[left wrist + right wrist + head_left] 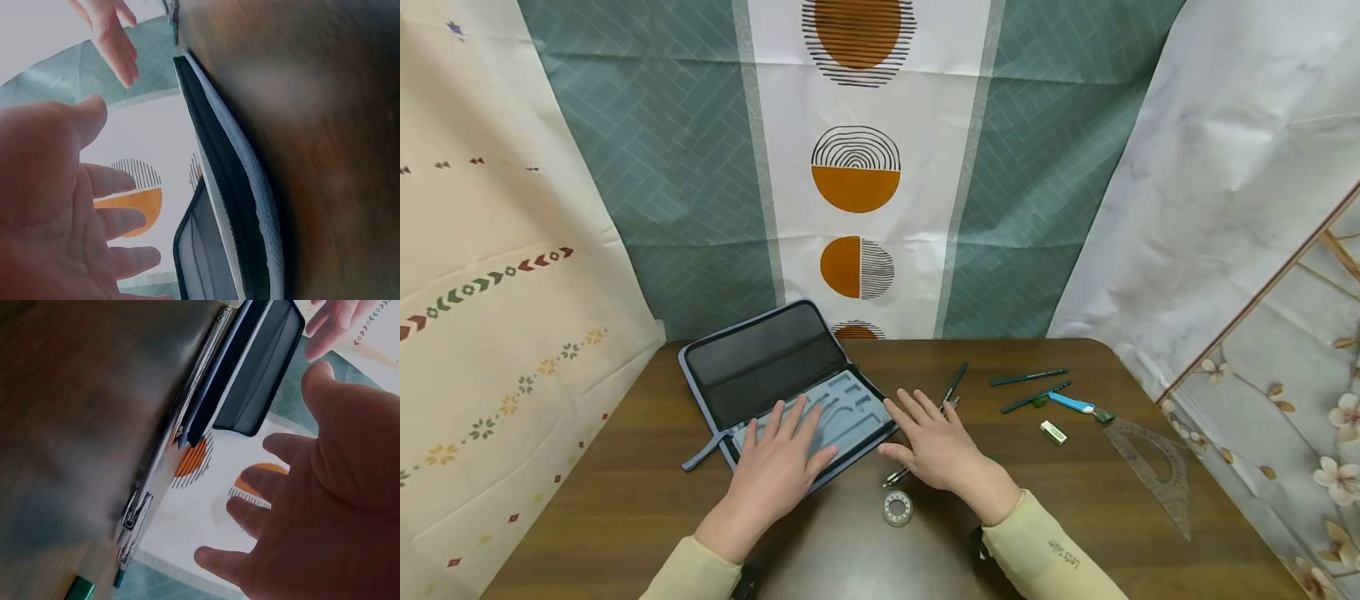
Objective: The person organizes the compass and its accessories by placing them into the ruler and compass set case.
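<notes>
A zippered case [760,358] lies open on the table, its dark-lined lid leaning back. A grey-blue moulded insert [867,417] with shaped slots fills its lower half. Over the insert's near left part is my left hand [775,471], fingers spread, holding nothing. My right hand [936,446] is spread beside the case's right edge, also with nothing in it. Beneath the right hand lies a metal compass [178,419], partly hidden in the head view. A small grey ring-shaped piece [897,508] with dark marks lies between the forearms.
Dark green pencils [1028,377] lie at the back right. Near them are a white and green eraser [1053,432] and a blue-handled tool [1071,403] with a green end. A clear triangular ruler [1172,492] lies near the table's right edge. Curtains hang around the table.
</notes>
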Available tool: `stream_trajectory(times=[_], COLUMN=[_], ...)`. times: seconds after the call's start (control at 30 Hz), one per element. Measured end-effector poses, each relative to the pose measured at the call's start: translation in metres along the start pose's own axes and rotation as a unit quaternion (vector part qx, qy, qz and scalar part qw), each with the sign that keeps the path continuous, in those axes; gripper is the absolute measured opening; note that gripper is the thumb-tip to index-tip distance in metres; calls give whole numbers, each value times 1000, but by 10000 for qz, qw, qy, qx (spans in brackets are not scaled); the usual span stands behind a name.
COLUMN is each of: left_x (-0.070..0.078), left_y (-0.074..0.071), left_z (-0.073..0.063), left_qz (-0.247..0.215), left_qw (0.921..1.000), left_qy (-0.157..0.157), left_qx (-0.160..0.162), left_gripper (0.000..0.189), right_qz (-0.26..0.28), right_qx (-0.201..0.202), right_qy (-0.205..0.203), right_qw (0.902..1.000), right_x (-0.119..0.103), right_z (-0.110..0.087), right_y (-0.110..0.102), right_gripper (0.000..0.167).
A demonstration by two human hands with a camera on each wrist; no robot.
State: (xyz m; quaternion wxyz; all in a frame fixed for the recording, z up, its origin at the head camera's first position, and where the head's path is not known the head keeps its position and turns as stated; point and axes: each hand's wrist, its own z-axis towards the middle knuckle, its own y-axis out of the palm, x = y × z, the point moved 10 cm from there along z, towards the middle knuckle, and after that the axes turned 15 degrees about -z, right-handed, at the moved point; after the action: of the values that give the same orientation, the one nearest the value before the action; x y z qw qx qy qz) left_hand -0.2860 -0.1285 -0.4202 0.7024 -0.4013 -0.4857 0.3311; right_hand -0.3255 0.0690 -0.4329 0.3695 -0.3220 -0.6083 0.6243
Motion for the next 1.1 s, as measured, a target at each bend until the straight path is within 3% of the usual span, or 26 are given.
stream_trajectory(times=[0.57, 0.93, 1.1], left_x=[-13, -20, -18], left_y=[5, 20, 21], left_z=[-7, -10, -11], left_qz=[324, 260, 322], left_qw=[9987, 9947, 9957], left_qy=[-266, -529, -370], left_qx=[-295, -845, -790], left_gripper=[65, 64, 60], right_qz=[46, 41, 4], right_qx=[-693, -1021, -1084], right_qy=[-549, -631, -632], right_qw=[9961, 9928, 9921], right_x=[-16, -27, -26], right_z=[12, 11, 11], right_y=[28, 22, 22], right_gripper=[77, 73, 71])
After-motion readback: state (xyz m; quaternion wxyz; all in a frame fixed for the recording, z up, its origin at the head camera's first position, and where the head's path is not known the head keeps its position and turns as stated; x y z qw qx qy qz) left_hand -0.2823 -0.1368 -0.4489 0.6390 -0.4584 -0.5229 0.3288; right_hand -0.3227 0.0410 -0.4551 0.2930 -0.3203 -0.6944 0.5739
